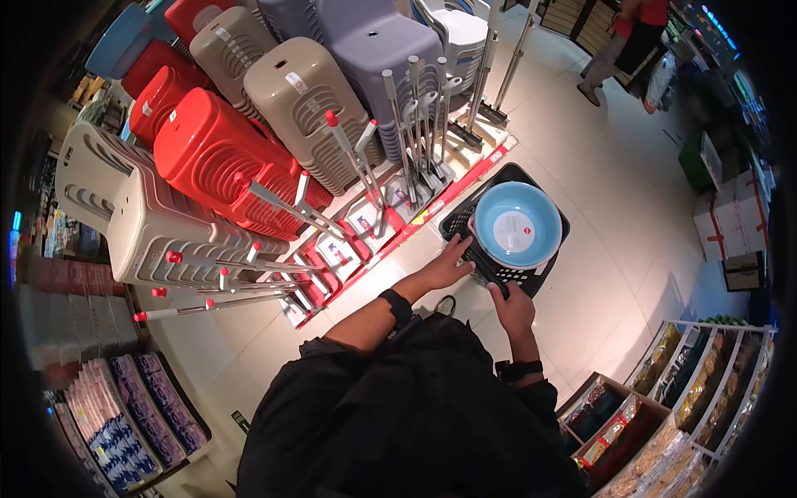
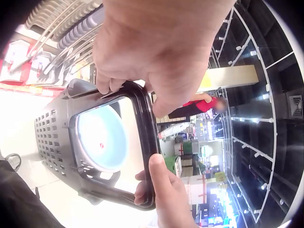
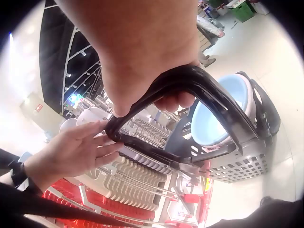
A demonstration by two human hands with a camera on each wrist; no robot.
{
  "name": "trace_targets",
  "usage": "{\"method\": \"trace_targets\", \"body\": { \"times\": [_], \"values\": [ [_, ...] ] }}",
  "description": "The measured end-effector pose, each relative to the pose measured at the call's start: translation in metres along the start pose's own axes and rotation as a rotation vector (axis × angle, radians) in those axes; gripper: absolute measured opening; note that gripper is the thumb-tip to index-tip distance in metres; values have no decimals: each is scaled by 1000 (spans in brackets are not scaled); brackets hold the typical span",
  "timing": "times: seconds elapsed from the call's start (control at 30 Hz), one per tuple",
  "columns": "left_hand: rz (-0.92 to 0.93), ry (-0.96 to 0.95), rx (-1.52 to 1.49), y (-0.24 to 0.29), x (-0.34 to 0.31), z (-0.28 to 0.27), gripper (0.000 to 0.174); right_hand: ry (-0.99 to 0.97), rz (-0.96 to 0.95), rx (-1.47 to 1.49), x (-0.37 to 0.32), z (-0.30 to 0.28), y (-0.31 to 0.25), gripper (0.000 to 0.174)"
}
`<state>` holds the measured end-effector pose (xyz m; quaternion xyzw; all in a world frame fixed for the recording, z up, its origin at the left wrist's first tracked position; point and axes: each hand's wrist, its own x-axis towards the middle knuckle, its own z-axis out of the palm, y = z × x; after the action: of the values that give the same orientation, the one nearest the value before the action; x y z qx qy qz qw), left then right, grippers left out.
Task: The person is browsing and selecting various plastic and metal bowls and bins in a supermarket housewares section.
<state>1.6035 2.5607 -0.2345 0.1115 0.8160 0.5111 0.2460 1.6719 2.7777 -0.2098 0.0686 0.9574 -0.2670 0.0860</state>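
Note:
A black basket (image 1: 531,282) with perforated sides holds a light blue basin (image 1: 531,207) that has a round white label inside. In the head view, my left hand (image 1: 444,267) is at the left part of the raised black handle (image 2: 147,137), its thumb and fingers on either side of one corner. My right hand (image 1: 515,311) grips the other part, and its fingers (image 3: 175,100) curl round the bar in the right wrist view. The basin (image 3: 216,123) lies tilted in that view, partly behind the handle. Between the hands, the handle's middle bar shows.
Stacked red stools (image 1: 195,137), beige stools (image 1: 303,79) and long-handled mops (image 1: 415,108) line the left side. Shelves of packaged goods (image 1: 706,382) stand at lower right. A person (image 1: 635,33) is at the upper right, above white boxes (image 1: 735,220). Pale floor tiles (image 1: 606,207) surround the basket.

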Motion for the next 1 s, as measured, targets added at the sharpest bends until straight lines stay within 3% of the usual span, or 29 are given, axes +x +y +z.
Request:
{"method": "trace_targets", "body": {
  "times": [0.23,0.33,0.4,0.5,0.67,0.8,0.83,0.93,1.0],
  "values": [
    [-86,-33,-105,12,18,-17,72,-91,-19,-64,59,-33,28,57],
    [-153,6,-61,-7,7,-31,72,-82,-14,-42,81,-46,38,58],
    [-280,74,-183,-33,-3,-41,75,-49,-19,-47,96,-48,45,54],
    [-356,223,-198,-55,-19,-59,77,-98,78,31,119,-56,58,53],
    [-414,488,-229,-86,-16,-104,73,-26,62,-31,144,-71,63,52],
    [-303,809,-168,-112,12,-168,75,-43,120,12,157,-92,49,48],
    [-234,997,-160,-109,23,-183,76,-65,147,34,163,-94,48,45],
    [-143,1235,34,-81,39,-237,70,52,-39,110,192,-77,66,39],
    [-153,1188,9,-74,43,-265,65,31,-92,95,210,-86,11,37]
  ]
}}
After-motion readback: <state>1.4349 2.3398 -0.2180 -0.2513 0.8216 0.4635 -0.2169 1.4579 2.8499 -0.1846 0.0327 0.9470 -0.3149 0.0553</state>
